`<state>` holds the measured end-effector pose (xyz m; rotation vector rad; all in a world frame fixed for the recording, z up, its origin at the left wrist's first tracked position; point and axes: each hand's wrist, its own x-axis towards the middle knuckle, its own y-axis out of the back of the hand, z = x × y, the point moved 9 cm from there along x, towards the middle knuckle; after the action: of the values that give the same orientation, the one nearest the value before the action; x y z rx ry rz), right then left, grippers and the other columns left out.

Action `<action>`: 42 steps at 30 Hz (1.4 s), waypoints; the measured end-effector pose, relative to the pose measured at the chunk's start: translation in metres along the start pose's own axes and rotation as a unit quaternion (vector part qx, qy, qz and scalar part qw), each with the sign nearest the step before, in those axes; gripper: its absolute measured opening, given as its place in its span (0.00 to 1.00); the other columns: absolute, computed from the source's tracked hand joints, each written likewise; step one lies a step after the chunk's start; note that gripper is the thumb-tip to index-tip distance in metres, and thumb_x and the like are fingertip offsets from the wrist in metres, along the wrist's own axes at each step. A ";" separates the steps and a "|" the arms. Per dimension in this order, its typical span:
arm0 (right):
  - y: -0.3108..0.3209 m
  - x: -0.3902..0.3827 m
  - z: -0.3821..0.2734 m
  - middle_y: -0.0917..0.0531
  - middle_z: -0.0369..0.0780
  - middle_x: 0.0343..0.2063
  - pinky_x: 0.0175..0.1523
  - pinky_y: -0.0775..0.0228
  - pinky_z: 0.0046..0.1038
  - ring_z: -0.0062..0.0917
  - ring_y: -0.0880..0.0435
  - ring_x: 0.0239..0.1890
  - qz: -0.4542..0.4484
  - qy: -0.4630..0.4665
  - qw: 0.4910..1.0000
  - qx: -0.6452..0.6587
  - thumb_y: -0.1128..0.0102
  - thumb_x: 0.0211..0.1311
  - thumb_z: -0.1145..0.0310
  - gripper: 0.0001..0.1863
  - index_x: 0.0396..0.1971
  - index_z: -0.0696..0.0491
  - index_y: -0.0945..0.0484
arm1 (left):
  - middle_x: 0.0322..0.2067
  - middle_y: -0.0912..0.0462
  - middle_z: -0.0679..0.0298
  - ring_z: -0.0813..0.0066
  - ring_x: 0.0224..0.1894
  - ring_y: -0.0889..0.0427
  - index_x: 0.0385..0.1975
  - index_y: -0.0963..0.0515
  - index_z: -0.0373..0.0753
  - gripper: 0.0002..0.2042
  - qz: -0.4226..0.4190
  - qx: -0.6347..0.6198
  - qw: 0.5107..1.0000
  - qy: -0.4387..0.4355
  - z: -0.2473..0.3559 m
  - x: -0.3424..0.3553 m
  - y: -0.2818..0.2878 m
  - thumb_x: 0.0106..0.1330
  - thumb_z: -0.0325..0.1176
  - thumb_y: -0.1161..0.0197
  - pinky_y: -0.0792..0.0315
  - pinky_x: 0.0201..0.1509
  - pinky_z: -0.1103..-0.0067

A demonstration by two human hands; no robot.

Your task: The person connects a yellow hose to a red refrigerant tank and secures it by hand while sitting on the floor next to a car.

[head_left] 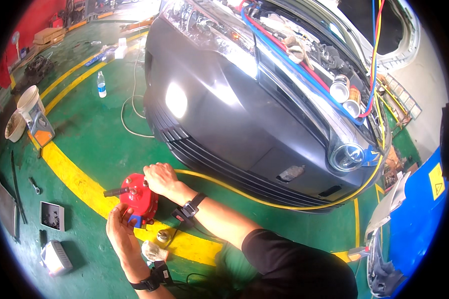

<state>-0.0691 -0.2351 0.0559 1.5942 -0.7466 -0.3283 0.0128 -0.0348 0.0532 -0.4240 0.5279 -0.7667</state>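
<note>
On the floor by the car's bumper stands a red vacuum pump (144, 195) with a black handle (117, 191) pointing left. My right hand (160, 178) is closed at the pump's top right, where the end of a yellow hose (264, 202) reaches it; the fingers hide the fitting. At the pump's lower left, my left hand (120, 230) has its fingers bent together beside a small blue part (134, 220); whatever they pinch is hidden. A small round metal fitting (162, 235) and a pale glove (153, 251) are on the floor just below the pump.
The dark car bumper (224, 129) fills the middle, with red, blue and yellow hoses and cans (339, 89) above it. Left on the green floor are a white bucket (30, 101), an oil jug (40, 129), a water bottle (101, 84), a tray (52, 216) and a white box (55, 258).
</note>
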 end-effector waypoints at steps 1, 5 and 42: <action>0.000 0.000 0.000 0.13 0.47 0.29 0.44 0.20 0.45 0.43 0.12 0.38 -0.001 -0.001 1.000 0.007 0.35 0.60 0.65 0.08 0.30 0.55 0.18 | 0.48 0.18 0.64 0.72 0.48 0.20 0.49 0.22 0.39 0.14 0.003 0.002 1.000 0.001 0.000 0.000 0.001 0.77 0.41 0.48 0.30 0.50 0.74; -0.001 0.001 0.000 0.13 0.47 0.29 0.44 0.20 0.45 0.43 0.12 0.38 -0.005 0.000 1.000 0.008 0.36 0.61 0.65 0.09 0.31 0.56 0.18 | 0.48 0.17 0.64 0.72 0.48 0.20 0.49 0.22 0.39 0.14 0.009 0.005 1.000 0.004 -0.001 0.000 0.001 0.77 0.41 0.48 0.30 0.50 0.74; 0.000 0.001 0.000 0.14 0.49 0.29 0.42 0.20 0.46 0.45 0.12 0.37 -0.007 -0.003 1.000 0.017 0.35 0.61 0.65 0.10 0.30 0.57 0.19 | 0.48 0.17 0.64 0.72 0.48 0.19 0.49 0.22 0.39 0.13 0.007 -0.005 1.000 0.000 0.004 -0.002 0.003 0.78 0.40 0.48 0.29 0.49 0.75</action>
<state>-0.0687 -0.2358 0.0563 1.6325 -0.7481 -0.3319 0.0152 -0.0308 0.0556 -0.4292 0.5334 -0.7515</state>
